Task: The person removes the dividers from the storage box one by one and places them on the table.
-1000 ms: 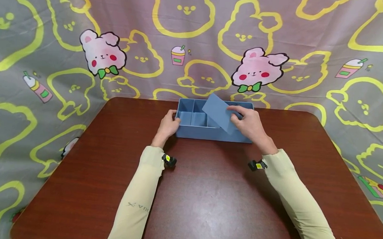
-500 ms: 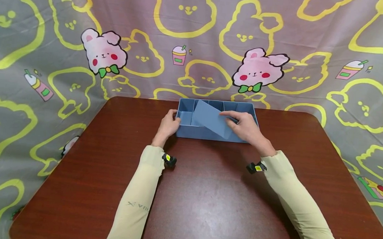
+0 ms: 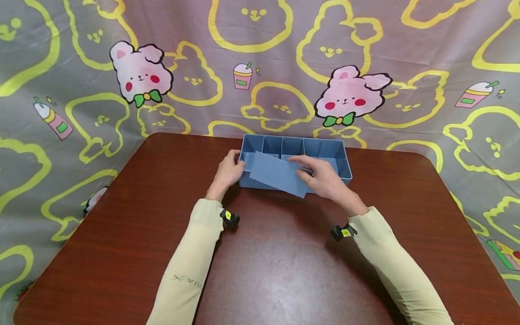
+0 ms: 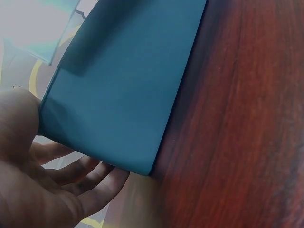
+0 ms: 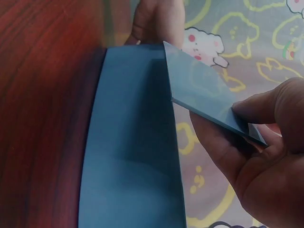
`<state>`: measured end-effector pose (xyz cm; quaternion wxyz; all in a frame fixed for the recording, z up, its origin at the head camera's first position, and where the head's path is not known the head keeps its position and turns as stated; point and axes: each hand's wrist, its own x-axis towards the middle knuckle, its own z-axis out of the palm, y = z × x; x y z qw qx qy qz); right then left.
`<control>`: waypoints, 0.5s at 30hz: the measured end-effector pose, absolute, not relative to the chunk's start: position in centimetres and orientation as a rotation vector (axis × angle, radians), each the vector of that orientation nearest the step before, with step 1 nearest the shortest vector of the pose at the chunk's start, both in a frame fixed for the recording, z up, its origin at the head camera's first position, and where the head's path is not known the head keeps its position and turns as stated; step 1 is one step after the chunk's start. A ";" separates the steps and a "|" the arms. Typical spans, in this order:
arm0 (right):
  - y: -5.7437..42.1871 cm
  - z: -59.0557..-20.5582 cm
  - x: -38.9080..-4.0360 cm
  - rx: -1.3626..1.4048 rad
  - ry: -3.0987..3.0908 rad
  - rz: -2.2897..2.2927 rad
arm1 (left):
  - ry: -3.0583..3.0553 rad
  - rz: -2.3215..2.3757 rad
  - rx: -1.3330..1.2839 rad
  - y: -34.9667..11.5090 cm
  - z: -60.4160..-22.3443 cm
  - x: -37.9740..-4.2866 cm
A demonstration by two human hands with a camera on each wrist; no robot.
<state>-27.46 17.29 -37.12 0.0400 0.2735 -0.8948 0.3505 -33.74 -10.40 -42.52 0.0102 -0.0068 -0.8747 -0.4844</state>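
The right hand (image 3: 325, 179), the nearer, pinches the blue panel (image 3: 278, 174) at its nine o'clock, long axis roughly ten-to-four, across the box's (image 3: 293, 145) six-o'clock side; the left hand (image 3: 229, 171) grips its nine-o'clock end.

Wearing pale yellow sleeves (image 3: 409, 276), printed with dark letters (image 3: 187, 280) on the left; fitted beside both cuffs (image 3: 206, 212) with black, yellow-patched cameras (image 3: 230, 218).
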 end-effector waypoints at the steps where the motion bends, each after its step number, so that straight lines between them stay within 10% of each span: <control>1: 17.2 -37.2 -27.4 0.853 -2.744 1.065 | -2.732 -1.513 -0.020 -10.4 -42.5 -33.7; 15: 16.1 -38.4 -27.2 0.964 -2.838 1.026 | -2.731 -1.528 -0.027 -10.4 -42.7 -33.8</control>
